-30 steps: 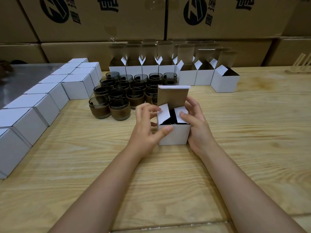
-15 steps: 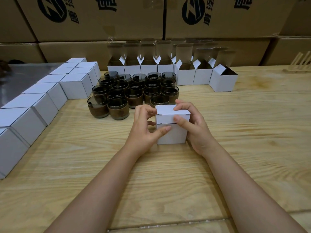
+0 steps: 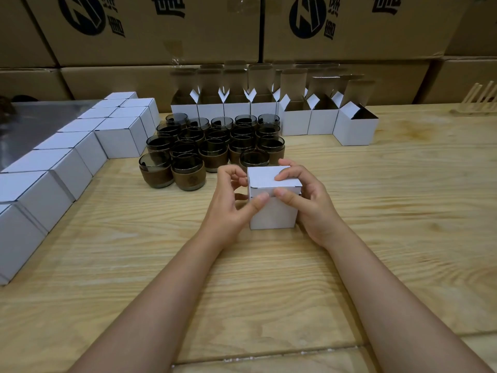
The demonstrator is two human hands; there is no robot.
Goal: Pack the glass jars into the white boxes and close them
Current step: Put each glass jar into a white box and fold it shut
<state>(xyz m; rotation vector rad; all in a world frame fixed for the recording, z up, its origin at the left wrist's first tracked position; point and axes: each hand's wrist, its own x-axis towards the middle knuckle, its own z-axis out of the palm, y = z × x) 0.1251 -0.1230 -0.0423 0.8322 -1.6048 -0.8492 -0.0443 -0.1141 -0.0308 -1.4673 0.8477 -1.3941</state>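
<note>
A small white box [image 3: 271, 214] stands on the wooden table [image 3: 376, 211] in front of me with its lid folded down flat. My left hand [image 3: 228, 205] grips its left side, thumb on the front face. My right hand [image 3: 309, 200] holds the right side, with fingertips on the lid and thumb at the front top edge. Behind it stand several dark glass jars [image 3: 188, 170] with brown sleeves. A row of open white boxes [image 3: 295, 122] with raised flaps lines the back.
Closed white boxes [image 3: 67, 160] run in a line along the left, from the near edge to the jars. Large brown cartons [image 3: 161, 36] are stacked behind the table. A wooden rack [image 3: 481, 100] sits at the far right. A grey metal surface [image 3: 40, 117] lies at the left.
The box's lid, upright a second ago with the side flaps showing, has been folded down and now lies flat. Both hands stayed at the box's sides.
</note>
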